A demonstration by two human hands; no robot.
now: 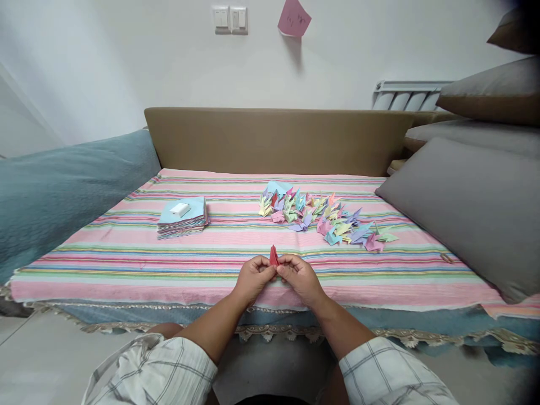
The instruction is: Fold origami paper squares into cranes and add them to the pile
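Observation:
Between my two hands a small piece of folded red paper (274,256) stands with its narrow points upward. My left hand (255,277) pinches its lower left side. From the other side my right hand (299,275) grips it, the two thumbs meeting at the base. The lower end of the paper is hidden behind my fingers. Beyond my hands lies a heap of folded paper cranes (324,216) in many colours. A stack of square paper sheets (183,219) sits to the left, with a small white block (180,209) on top.
A striped cloth (126,264) covers the sofa seat. Grey cushions (468,208) pile up on the right, and a blue-covered armrest (80,188) borders the left. The brown backrest (274,140) runs along the wall. A small ring-like item (446,258) lies near the cushions.

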